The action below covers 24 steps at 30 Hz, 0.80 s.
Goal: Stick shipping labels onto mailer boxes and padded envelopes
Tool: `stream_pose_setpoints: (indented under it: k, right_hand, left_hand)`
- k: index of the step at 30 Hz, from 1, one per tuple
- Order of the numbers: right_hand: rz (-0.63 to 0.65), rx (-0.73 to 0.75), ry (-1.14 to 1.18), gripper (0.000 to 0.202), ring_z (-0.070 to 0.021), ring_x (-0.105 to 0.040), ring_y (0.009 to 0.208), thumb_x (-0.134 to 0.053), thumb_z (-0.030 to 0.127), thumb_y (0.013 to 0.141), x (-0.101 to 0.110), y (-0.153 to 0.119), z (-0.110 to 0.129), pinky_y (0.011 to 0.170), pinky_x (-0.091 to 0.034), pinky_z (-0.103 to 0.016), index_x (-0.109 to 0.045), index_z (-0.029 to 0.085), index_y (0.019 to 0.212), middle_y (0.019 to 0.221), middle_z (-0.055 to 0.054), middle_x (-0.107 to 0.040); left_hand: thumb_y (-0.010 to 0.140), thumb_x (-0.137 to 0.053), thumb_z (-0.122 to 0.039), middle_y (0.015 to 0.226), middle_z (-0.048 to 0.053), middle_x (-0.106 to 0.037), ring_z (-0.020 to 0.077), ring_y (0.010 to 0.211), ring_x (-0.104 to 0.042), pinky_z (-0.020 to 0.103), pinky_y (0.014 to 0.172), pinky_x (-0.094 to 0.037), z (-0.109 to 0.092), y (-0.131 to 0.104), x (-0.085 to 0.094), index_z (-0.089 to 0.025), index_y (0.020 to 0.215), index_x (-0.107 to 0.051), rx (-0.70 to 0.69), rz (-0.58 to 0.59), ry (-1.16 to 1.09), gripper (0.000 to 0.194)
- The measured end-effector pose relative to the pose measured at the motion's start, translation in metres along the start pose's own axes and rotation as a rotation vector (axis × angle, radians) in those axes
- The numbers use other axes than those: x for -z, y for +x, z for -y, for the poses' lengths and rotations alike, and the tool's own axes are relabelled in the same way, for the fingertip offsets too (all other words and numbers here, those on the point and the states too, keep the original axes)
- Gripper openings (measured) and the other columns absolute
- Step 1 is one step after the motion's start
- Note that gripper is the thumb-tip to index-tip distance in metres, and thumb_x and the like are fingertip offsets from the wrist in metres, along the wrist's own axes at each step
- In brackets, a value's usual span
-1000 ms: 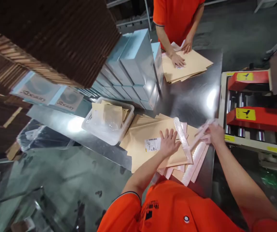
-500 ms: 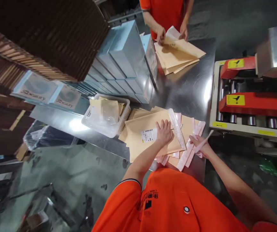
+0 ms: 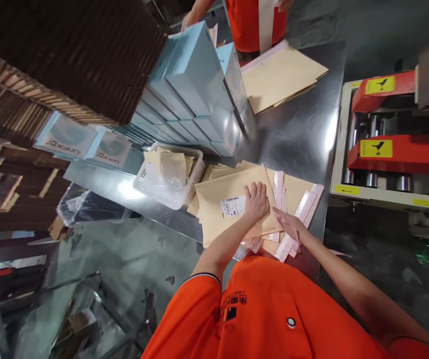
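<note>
A tan padded envelope (image 3: pixel 217 185) with a white printed label (image 3: pixel 232 206) lies on top of a loose pile of similar envelopes. My left hand (image 3: pixel 257 202) rests flat on it, fingers spread, beside the label. At the envelope's right end, where its flap is folded over, my right hand (image 3: pixel 291 227) touches the edge with its fingers stretched out. Beneath and to the right, pink-edged bubble-lined flaps (image 3: pixel 306 208) of other envelopes stick out. A thin pale pink strip (image 3: pixel 339 253) shows beyond my right wrist, off the table.
A white plastic basket (image 3: pixel 162 197) holding envelopes stands left of the pile. Behind it are stacked light-blue boxes (image 3: pixel 195 75). A co-worker in orange (image 3: pixel 242 25) stands across the metal table (image 3: pixel 292 144), by more envelopes (image 3: pixel 285 75). A roller conveyor (image 3: pixel 393 182) stands at right.
My right hand has let go of the pink strip and moved left to the top envelope, whose flap is now folded over. The co-worker's hands have left the far envelopes.
</note>
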State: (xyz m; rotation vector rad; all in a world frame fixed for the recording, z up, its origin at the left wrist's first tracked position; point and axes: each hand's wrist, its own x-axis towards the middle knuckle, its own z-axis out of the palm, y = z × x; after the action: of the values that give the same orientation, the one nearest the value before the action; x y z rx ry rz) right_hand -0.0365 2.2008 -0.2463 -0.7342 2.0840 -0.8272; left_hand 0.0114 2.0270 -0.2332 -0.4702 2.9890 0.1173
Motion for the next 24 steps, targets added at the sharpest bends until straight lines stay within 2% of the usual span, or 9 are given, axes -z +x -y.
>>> stream_pose_setpoints:
  k: [2,4,7,9,13,17,20,22,24]
  right_hand:
    - [0.031,0.006,-0.103,0.056,-0.0287,-0.068,0.098,-0.053,0.026,0.090,-0.007,-0.003,0.001,0.083,-0.053,-0.035,-0.052,0.026,0.145,0.111,-0.009,-0.072]
    - [0.048,0.008,-0.212,0.059,-0.0274,-0.069,0.095,-0.048,0.020,0.092,-0.013,-0.007,0.004,0.081,-0.052,-0.034,-0.043,0.027,0.151,0.116,-0.012,-0.069]
    - [0.055,0.034,-0.476,0.063,-0.0259,-0.069,0.091,-0.033,0.011,0.095,-0.020,-0.013,0.013,0.074,-0.051,-0.032,-0.033,0.028,0.156,0.119,-0.015,-0.065]
    - [0.068,0.063,-0.673,0.065,-0.0255,-0.070,0.088,-0.029,0.008,0.095,-0.021,-0.016,0.019,0.067,-0.052,-0.030,-0.027,0.025,0.157,0.117,-0.016,-0.064]
    - [0.106,0.131,-0.824,0.066,-0.0236,-0.070,0.089,-0.030,0.005,0.093,-0.016,-0.030,0.018,0.064,-0.052,-0.028,-0.027,0.023,0.157,0.123,-0.017,-0.062]
    - [0.154,0.210,-0.803,0.065,-0.0219,-0.070,0.089,-0.037,0.005,0.092,-0.017,-0.054,0.000,0.066,-0.050,-0.026,-0.039,0.026,0.153,0.120,-0.013,-0.066]
    - [0.143,0.206,-0.692,0.059,-0.0208,-0.070,0.084,-0.043,0.007,0.089,-0.018,-0.064,-0.008,0.063,-0.047,-0.024,-0.052,0.027,0.144,0.109,-0.009,-0.070]
    - [0.128,0.202,-0.510,0.040,-0.0202,-0.069,0.083,-0.043,0.014,0.092,-0.011,-0.058,-0.006,0.065,-0.046,-0.024,-0.068,0.026,0.122,0.100,-0.007,-0.071]
    - [0.061,0.185,-0.287,0.033,-0.0195,-0.067,0.079,-0.039,0.026,0.097,0.005,-0.040,0.002,0.067,-0.046,-0.025,-0.072,0.022,0.092,0.085,-0.005,-0.070]
  left_hand:
    - [0.097,-0.030,-0.028,0.163,0.020,-0.024,0.0349,0.153,-0.013,0.059,0.124,-0.005,0.003,0.002,0.003,-0.001,0.154,-0.025,0.047,0.000,-0.021,0.063]
    - [0.098,-0.030,-0.028,0.164,0.020,-0.020,0.0338,0.154,-0.011,0.056,0.124,-0.008,0.005,0.005,0.007,-0.003,0.156,-0.022,0.108,-0.022,-0.041,0.063]
    - [0.101,-0.030,-0.037,0.167,0.009,-0.019,0.0341,0.154,-0.006,0.067,0.120,-0.003,0.006,0.010,0.011,-0.023,0.158,-0.024,-0.027,-0.023,-0.045,0.059]
    - [0.101,-0.030,-0.046,0.165,0.005,-0.024,0.0345,0.154,-0.007,0.072,0.117,0.001,0.005,0.012,0.010,-0.029,0.156,-0.028,-0.130,0.007,-0.029,0.057]
    - [0.101,-0.028,-0.050,0.162,0.012,-0.032,0.0338,0.151,-0.019,0.068,0.119,-0.007,0.000,0.014,0.005,-0.016,0.154,-0.031,-0.063,0.005,0.013,0.063]
    - [0.103,-0.026,-0.038,0.144,0.015,-0.055,0.0302,0.133,-0.046,0.050,0.109,-0.034,0.003,0.037,0.019,-0.016,0.139,-0.053,-0.037,0.035,-0.037,0.050]
    - [0.100,-0.040,-0.033,0.134,0.016,-0.061,0.0290,0.124,-0.051,0.044,0.103,-0.037,0.018,0.073,0.044,-0.017,0.133,-0.057,0.032,0.049,-0.114,0.041]
    - [0.090,-0.059,-0.037,0.135,0.017,-0.059,0.0315,0.126,-0.050,0.044,0.104,-0.035,0.030,0.098,0.061,-0.015,0.132,-0.056,0.112,0.099,-0.188,0.048]
    - [0.080,-0.070,-0.039,0.121,0.018,-0.066,0.0322,0.115,-0.056,0.042,0.098,-0.039,0.039,0.116,0.075,-0.013,0.116,-0.065,0.171,0.204,-0.264,0.045]
